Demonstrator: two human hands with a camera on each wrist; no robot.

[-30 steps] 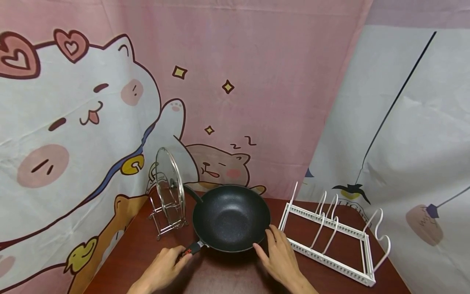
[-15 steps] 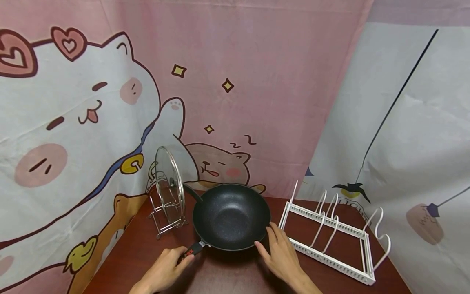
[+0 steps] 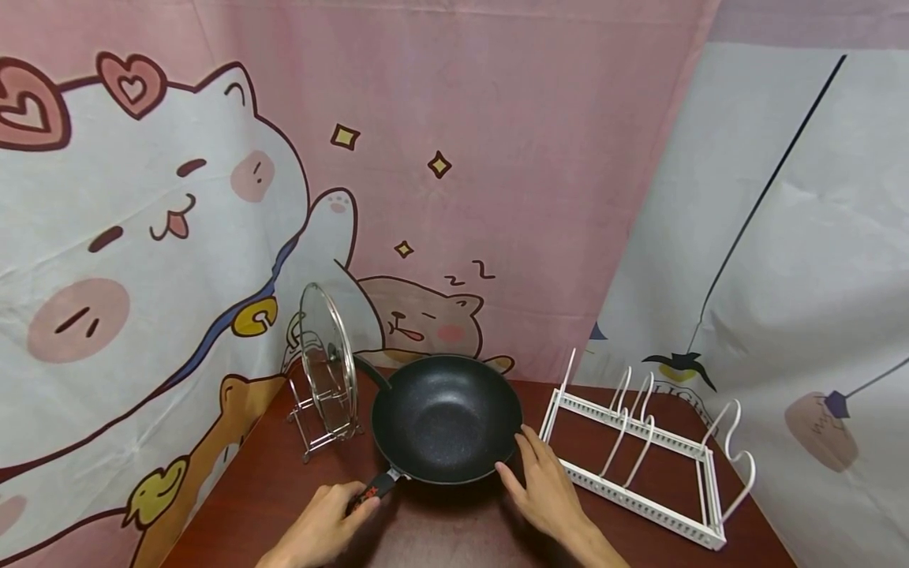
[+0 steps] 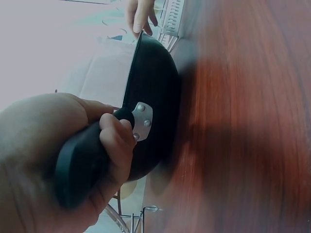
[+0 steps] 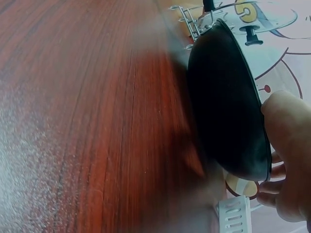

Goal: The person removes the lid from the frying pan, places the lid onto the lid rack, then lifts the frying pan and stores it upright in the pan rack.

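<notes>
A black wok sits in the middle of the table, its dark hollow facing up. My left hand grips its black handle, fingers wrapped round it; the left wrist view shows the riveted metal bracket just ahead of the fingers. On the opposite side, my right hand touches the wok's rim with thumb and fingertips spread along it. In the right wrist view the thumb lies against the rim and the other fingers are partly hidden behind it. A dark curved bar meets the rim at the back left.
On the left, a wire rack holds an upright glass lid. A white slotted rack with several upright hoops lies to the right, close to my right hand. Behind the red-brown table hangs a printed cloth.
My left hand and the wok's handle have shifted slightly right and toward me. The fingertips of my right hand have moved a little farther up the rim. Both racks stay put.
</notes>
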